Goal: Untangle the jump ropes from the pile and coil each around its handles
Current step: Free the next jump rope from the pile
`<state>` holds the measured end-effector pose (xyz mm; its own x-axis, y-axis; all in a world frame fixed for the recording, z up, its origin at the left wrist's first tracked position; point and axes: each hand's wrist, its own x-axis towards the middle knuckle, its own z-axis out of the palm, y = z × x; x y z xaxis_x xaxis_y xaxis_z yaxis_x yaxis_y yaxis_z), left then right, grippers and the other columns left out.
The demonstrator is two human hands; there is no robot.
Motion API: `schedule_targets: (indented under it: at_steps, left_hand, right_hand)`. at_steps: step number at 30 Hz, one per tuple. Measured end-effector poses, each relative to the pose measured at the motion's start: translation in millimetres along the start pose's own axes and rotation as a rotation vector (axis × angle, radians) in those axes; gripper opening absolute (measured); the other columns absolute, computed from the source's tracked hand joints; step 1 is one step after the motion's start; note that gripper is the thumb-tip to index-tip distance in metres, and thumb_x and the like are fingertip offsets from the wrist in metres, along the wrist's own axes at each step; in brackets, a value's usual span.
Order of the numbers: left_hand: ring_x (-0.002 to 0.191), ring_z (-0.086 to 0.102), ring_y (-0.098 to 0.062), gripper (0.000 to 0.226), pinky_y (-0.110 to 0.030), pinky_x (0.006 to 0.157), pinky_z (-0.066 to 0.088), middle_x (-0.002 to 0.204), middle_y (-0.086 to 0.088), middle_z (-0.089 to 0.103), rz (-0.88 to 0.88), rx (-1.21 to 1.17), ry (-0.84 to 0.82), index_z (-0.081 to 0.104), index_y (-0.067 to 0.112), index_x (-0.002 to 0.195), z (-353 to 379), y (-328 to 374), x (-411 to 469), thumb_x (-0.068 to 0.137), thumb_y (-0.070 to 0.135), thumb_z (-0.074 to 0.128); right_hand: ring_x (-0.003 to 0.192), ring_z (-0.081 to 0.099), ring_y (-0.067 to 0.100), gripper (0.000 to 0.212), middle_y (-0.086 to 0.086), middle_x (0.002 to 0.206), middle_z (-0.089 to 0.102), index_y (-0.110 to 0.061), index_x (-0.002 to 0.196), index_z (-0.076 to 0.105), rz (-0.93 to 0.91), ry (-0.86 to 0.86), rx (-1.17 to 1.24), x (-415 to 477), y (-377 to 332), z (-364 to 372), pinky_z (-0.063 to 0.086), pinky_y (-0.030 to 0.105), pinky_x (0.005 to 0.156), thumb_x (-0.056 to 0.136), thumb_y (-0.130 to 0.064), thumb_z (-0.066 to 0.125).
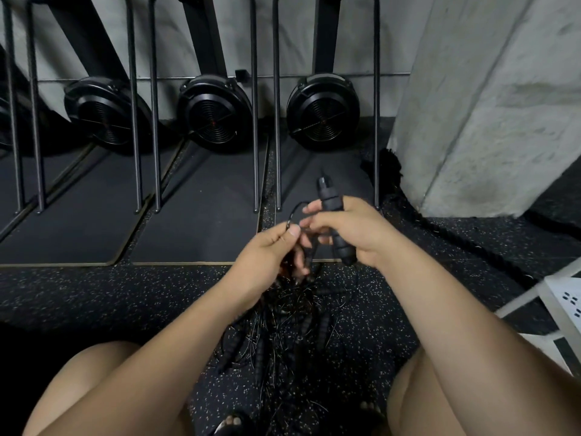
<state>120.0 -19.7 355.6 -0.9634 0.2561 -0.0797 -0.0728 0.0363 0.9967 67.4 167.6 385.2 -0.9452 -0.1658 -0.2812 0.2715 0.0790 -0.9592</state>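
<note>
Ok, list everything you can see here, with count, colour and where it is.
jump rope pile: one tangle, black, on the floor between the legs
handle: one or two, cannot tell; black, held up above the pile
cord loop: one, black, just left of the handle
fan machines: three fully seen, black, upright along the wall
rack hoops: several, dark metal, in front of the machines
pillar: one, grey, right
floor: black, speckled
left hand: pinches the cord loop
right hand: grips the handle
</note>
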Motion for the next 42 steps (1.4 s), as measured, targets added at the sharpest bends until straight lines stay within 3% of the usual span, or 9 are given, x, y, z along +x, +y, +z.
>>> schedule_targets:
  at_steps: [6, 9, 13, 21, 25, 27, 33, 38, 42]
  left_hand:
    - [0.063, 0.056, -0.024, 0.033, -0.035, 0.062, 0.055, 0.07, -0.011, 0.049, 0.024, -0.277, 0.113, 0.06, 0.002, 0.107, -16.7, 11.6, 1.7, 0.115, 0.028, 0.042]
    - [0.059, 0.047, -0.02, 0.034, -0.031, 0.056, 0.049, 0.067, -0.005, 0.043, 0.019, -0.399, 0.186, 0.059, 0.005, 0.1, -26.4, 16.3, 3.9, 0.115, 0.03, 0.042]
    - [0.062, 0.047, -0.017, 0.034, -0.03, 0.06, 0.044, 0.069, -0.003, 0.043, 0.012, -0.495, 0.26, 0.061, 0.008, 0.095, -38.7, 16.1, 9.1, 0.114, 0.031, 0.045]
    - [0.085, 0.071, -0.027, 0.051, -0.041, 0.085, 0.059, 0.092, -0.009, 0.075, -0.168, -0.18, 0.296, 0.073, 0.009, 0.102, -48.4, 6.3, 13.5, 0.109, 0.053, 0.049]
    - [0.098, 0.078, -0.03, 0.079, -0.045, 0.094, 0.058, 0.105, -0.012, 0.081, -0.32, -0.128, 0.187, 0.073, 0.007, 0.122, -44.2, -10.5, 15.7, 0.101, 0.075, 0.038]
    - [0.106, 0.078, -0.027, 0.088, -0.047, 0.103, 0.055, 0.114, -0.01, 0.08, -0.338, -0.064, 0.078, 0.07, 0.013, 0.129, -36.7, -19.1, 14.0, 0.097, 0.083, 0.029]
    - [0.133, 0.063, -0.011, 0.09, -0.047, 0.12, 0.035, 0.135, 0.006, 0.073, -0.347, 0.022, -0.351, 0.066, 0.029, 0.139, -2.1, -27.2, 1.1, 0.093, 0.087, 0.016]
    - [0.133, 0.062, -0.008, 0.039, -0.045, 0.125, 0.035, 0.134, 0.01, 0.073, -0.23, 0.188, -0.427, 0.064, 0.029, 0.138, 5.5, -32.2, -8.3, 0.106, 0.05, 0.059]
    - [0.124, 0.068, -0.01, 0.033, -0.041, 0.12, 0.045, 0.127, 0.005, 0.075, -0.197, 0.274, -0.366, 0.069, 0.022, 0.129, 4.0, -44.6, -6.9, 0.097, 0.014, 0.077]
  right_hand:
    - [0.077, 0.066, 0.021, 0.031, 0.01, 0.091, 0.072, -0.006, 0.108, 0.068, 0.063, -0.317, 0.047, -9.3, 10.4, 36.8, 0.058, 0.034, 0.082, 0.089, 0.016, 0.056]
    - [0.085, 0.069, 0.016, 0.034, 0.004, 0.095, 0.071, -0.013, 0.108, 0.071, 0.099, -0.332, 0.026, -4.3, 18.9, 50.0, 0.058, 0.038, 0.092, 0.09, 0.014, 0.062]
    - [0.095, 0.077, 0.02, 0.032, 0.009, 0.1, 0.078, -0.002, 0.12, 0.071, 0.139, -0.308, -0.051, -5.0, 27.9, 61.3, 0.059, 0.037, 0.097, 0.09, 0.008, 0.072]
    - [0.079, 0.072, 0.012, 0.029, 0.013, 0.096, 0.08, 0.001, 0.114, 0.075, 0.037, -0.248, -0.136, -13.9, 14.5, 53.1, 0.057, 0.029, 0.078, 0.086, 0.0, 0.085]
    - [0.076, 0.073, 0.015, 0.028, 0.018, 0.101, 0.08, 0.002, 0.115, 0.075, 0.002, -0.264, -0.026, -21.1, -4.6, 33.5, 0.058, 0.024, 0.068, 0.088, 0.002, 0.082]
    - [0.088, 0.073, 0.023, 0.024, 0.019, 0.107, 0.08, -0.004, 0.111, 0.077, 0.005, -0.254, 0.062, -21.7, -11.9, 21.3, 0.061, 0.03, 0.074, 0.088, 0.0, 0.082]
    - [0.093, 0.076, 0.021, 0.029, 0.018, 0.111, 0.079, 0.001, 0.12, 0.07, -0.078, -0.146, 0.356, -18.9, -29.2, -6.6, 0.063, 0.029, 0.075, 0.092, 0.002, 0.076]
    - [0.091, 0.076, 0.019, 0.03, 0.016, 0.108, 0.08, -0.001, 0.121, 0.07, -0.069, -0.012, 0.468, -13.7, -29.1, -14.7, 0.063, 0.027, 0.07, 0.092, 0.003, 0.075]
    - [0.089, 0.075, 0.02, 0.03, 0.016, 0.106, 0.079, -0.003, 0.119, 0.069, -0.056, 0.058, 0.527, -10.8, -29.4, -18.6, 0.062, 0.027, 0.071, 0.091, 0.004, 0.077]
